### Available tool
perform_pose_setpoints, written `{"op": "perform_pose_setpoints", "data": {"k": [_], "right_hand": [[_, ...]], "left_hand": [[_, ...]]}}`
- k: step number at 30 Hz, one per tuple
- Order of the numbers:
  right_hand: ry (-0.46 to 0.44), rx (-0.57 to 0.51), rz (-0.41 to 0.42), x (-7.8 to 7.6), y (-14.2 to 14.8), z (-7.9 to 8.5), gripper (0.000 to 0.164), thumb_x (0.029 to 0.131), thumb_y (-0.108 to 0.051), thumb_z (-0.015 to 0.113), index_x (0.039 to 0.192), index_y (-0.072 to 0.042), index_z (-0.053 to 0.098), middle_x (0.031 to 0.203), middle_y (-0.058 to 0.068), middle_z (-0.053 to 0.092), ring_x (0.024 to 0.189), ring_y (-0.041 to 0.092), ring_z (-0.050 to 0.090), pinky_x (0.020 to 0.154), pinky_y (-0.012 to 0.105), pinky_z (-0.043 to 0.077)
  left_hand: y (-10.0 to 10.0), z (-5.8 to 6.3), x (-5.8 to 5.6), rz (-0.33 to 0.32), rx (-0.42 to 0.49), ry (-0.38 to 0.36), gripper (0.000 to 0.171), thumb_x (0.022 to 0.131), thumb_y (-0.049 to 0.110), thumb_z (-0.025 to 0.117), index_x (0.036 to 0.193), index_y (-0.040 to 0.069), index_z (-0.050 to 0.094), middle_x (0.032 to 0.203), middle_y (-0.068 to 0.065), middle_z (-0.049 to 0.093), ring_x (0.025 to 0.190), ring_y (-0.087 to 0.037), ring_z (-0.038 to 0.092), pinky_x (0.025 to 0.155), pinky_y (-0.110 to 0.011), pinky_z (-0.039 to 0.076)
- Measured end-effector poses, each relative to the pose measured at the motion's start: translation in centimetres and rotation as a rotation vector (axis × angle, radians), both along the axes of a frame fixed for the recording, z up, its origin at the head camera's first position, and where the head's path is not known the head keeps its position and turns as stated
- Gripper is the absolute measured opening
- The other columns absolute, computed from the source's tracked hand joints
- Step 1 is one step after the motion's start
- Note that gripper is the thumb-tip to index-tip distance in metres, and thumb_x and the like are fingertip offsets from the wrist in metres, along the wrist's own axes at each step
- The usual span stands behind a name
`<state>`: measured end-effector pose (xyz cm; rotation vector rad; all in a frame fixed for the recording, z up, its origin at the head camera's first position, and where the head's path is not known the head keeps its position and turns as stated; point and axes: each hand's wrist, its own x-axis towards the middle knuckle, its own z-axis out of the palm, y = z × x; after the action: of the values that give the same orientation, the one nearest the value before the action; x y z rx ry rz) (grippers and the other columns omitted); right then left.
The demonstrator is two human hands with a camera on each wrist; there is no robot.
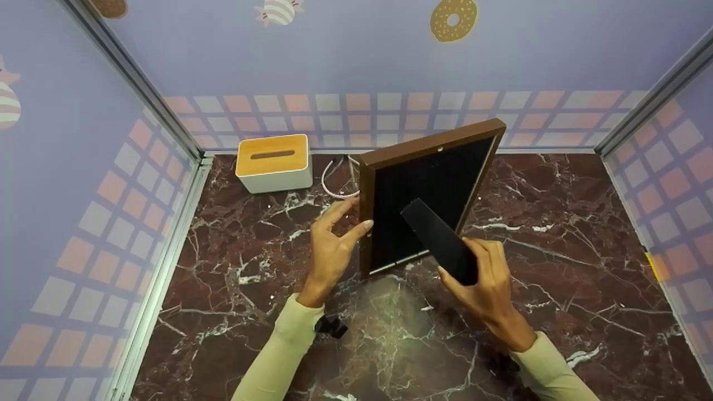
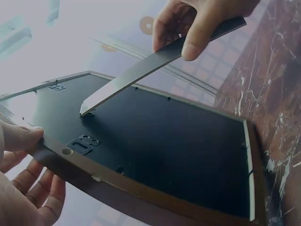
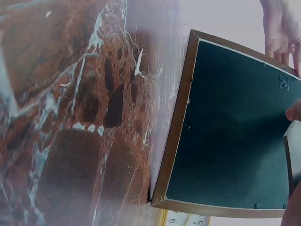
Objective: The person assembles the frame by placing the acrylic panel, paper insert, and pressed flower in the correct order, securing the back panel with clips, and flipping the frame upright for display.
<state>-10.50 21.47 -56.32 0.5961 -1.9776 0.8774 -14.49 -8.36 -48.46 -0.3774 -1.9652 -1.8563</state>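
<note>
A brown picture frame stands upright on the marble table, its black backing facing me. From the backing a black easel leg swings out toward me. My right hand grips the leg near its free end, thumb on one side and fingers on the other. The frame's left side is held by my left hand, with the thumb on the back edge and the fingers behind, as the left wrist view shows. Metal hangers and small tabs sit on the backing. The frame's front is hidden.
A white tissue box with a yellow wooden lid stands at the back left. Beside it, a white cable loops partly behind the frame. A yellow-edged item with numbers shows beyond the frame. Patterned walls enclose the table.
</note>
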Motion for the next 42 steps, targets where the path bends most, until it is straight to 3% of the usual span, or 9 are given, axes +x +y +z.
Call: {"op": "perform_pose_setpoints", "data": {"k": [5, 12, 15, 23, 31, 42], "right_hand": [[0.003, 0.004, -0.004, -0.3, -0.1, -0.3, 0.059, 0.088, -0.033, 0.084, 0.124, 0.013, 0.071, 0.113, 0.028, 0.071, 0.096, 0.045, 0.063, 0.085, 0.046, 0.051], [-0.021, 0.035, -0.004, -0.8, -0.2, -0.8, 0.06, 0.09, -0.033, 0.083, 0.126, 0.012, 0.069, 0.115, 0.029, 0.069, 0.099, 0.045, 0.063, 0.087, 0.045, 0.051], [-0.047, 0.04, -0.01, -0.9, -0.2, -1.0, 0.06, 0.088, -0.03, 0.085, 0.128, 0.012, 0.069, 0.115, 0.03, 0.066, 0.1, 0.045, 0.061, 0.087, 0.045, 0.05], [-0.102, 0.032, -0.035, -1.3, 0.0, -1.2, 0.06, 0.084, -0.024, 0.085, 0.131, 0.01, 0.068, 0.117, 0.031, 0.062, 0.1, 0.046, 0.057, 0.087, 0.049, 0.046], [-0.131, 0.051, -0.052, -1.7, 0.4, -1.7, 0.06, 0.084, -0.023, 0.086, 0.129, 0.011, 0.067, 0.118, 0.031, 0.06, 0.102, 0.048, 0.055, 0.092, 0.053, 0.045], [-0.167, 0.067, -0.074, -1.5, 1.3, -2.4, 0.06, 0.082, -0.02, 0.088, 0.129, 0.01, 0.066, 0.119, 0.031, 0.061, 0.103, 0.048, 0.055, 0.092, 0.055, 0.043]], "left_hand": [[0.2, 0.0, 0.5, 0.042, -0.069, 0.12, 0.043, 0.086, -0.003, 0.09, 0.127, -0.006, 0.078, 0.118, -0.017, 0.078, 0.107, -0.033, 0.071, 0.098, -0.045, 0.058], [0.4, -1.0, 0.9, 0.072, -0.073, 0.239, 0.041, 0.085, -0.007, 0.091, 0.125, -0.006, 0.079, 0.118, -0.016, 0.077, 0.11, -0.031, 0.072, 0.101, -0.035, 0.058], [0.5, -1.5, 1.2, 0.081, -0.065, 0.262, 0.041, 0.085, -0.006, 0.09, 0.125, -0.006, 0.079, 0.118, -0.017, 0.076, 0.11, -0.031, 0.072, 0.101, -0.032, 0.059], [1.0, -2.8, 1.9, 0.103, -0.068, 0.265, 0.04, 0.085, -0.005, 0.091, 0.123, -0.003, 0.079, 0.116, -0.015, 0.076, 0.103, -0.027, 0.074, 0.091, -0.039, 0.064], [1.2, -3.9, 2.1, 0.094, -0.106, 0.29, 0.037, 0.085, -0.003, 0.092, 0.12, -0.003, 0.076, 0.117, -0.015, 0.076, 0.104, -0.028, 0.075, 0.095, -0.035, 0.064], [2.1, -4.3, 2.5, 0.075, -0.162, 0.341, 0.041, 0.08, -0.009, 0.093, 0.117, -0.006, 0.076, 0.116, -0.016, 0.076, 0.106, -0.033, 0.074, 0.102, -0.037, 0.062]]}}
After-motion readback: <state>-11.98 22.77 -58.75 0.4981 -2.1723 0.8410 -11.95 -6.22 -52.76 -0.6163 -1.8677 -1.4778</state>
